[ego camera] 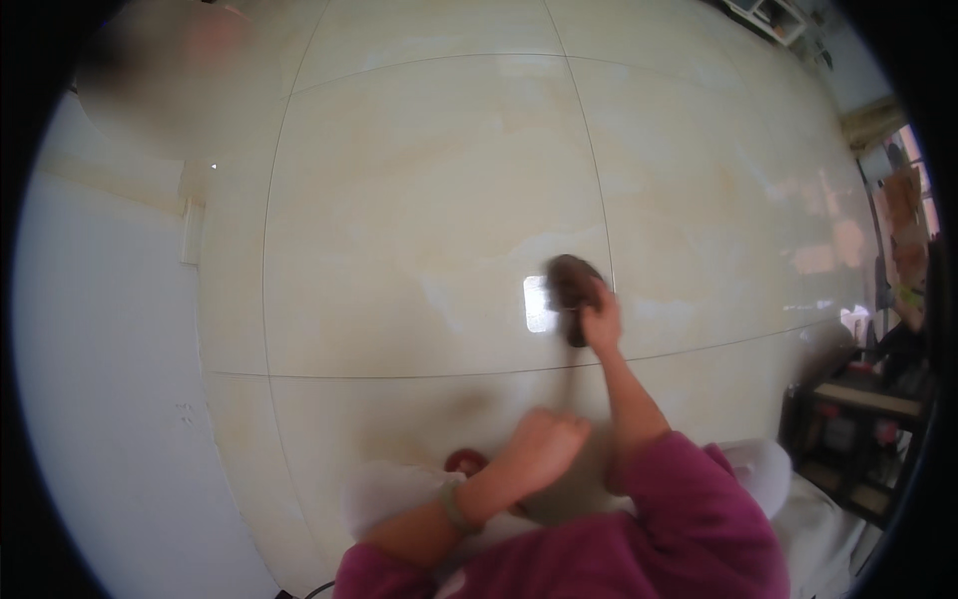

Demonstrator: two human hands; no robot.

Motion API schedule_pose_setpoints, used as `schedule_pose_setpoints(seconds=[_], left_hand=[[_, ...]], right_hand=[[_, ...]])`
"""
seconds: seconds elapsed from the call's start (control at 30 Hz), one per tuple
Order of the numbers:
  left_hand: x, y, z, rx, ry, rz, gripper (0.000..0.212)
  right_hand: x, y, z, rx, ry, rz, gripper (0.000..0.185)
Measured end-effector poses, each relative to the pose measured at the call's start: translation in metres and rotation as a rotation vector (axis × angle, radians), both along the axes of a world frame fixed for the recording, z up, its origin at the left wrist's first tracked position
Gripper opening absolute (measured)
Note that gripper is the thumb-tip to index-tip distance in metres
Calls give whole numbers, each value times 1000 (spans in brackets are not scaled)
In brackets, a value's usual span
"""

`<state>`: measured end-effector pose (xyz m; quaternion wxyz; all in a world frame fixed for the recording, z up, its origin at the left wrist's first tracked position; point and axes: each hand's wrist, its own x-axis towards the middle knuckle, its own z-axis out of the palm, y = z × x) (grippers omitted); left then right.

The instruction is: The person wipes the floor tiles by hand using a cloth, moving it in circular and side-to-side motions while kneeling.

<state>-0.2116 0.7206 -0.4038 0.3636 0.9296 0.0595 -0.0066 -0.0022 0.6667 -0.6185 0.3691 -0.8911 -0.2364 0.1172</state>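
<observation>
My right hand is closed on a dark brown shoe-like thing, blurred, held above the tiled floor. Nearer to my body, my left hand is curled, with a band on its wrist; a thin blurred strand or stick seems to run from near its fingers up towards the dark thing. Whether the left fingers grip it, I cannot tell. Below the left hand, a red slipper shows beside my light trousers.
Glossy cream floor tiles spread ahead. A pale wall stands at the left. A dark shelf unit holding various things is at the right. Something large and blurred covers the upper left, and a white rack is at the upper right.
</observation>
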Motion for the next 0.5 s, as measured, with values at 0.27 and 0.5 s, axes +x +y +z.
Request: schedule_pose_setpoints(seconds=[0.27, 0.5], left_hand=[[-13, 3, 6, -14, 0, 8, 7], [-14, 2, 3, 101, -98, 56, 7]], right_hand=[[-9, -93, 4, -668, -56, -407, 58], [-174, -25, -3, -494, -112, -90, 39]])
